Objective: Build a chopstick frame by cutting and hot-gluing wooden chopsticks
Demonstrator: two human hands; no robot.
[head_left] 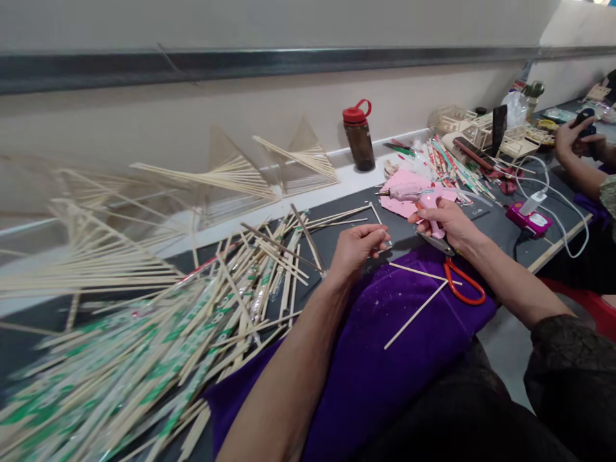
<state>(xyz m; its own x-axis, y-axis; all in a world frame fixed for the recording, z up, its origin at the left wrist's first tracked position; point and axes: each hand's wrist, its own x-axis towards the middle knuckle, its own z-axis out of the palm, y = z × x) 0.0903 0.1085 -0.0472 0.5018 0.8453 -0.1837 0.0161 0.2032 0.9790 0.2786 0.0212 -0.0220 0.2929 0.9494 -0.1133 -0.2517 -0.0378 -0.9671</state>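
Closest to the eye, a purple cloth (366, 359) lay below both grips, on the person's side. The gray surface (495, 237) ran out past the grips. A big pile of sticks (158, 359), lots of them in wrappers, lay left of the left grip. Behind that, fan shapes (226, 176) made of sticks stood by the wall. Those looked done, or close to it. The piled sticks were in no shape, so I think much was left.

The right grip (452, 224) had its fingers bent by the handle of a pink glue gun (409, 191); I could not tell if it held on. The left grip (360, 250) had thumb and finger pinched together; I could not tell if something thin was inside. A tool with orange handles (449, 276) was just below the right grip. A corner of thin sticks (376, 217) was right by the left fingertips. Two loose sticks (416, 314) lay on the cloth between the grips, and looked hardly begun.

The wooden edge (561, 244) was right of the right grip, past a bit of bare room. Stick ends crowded the left wrist.
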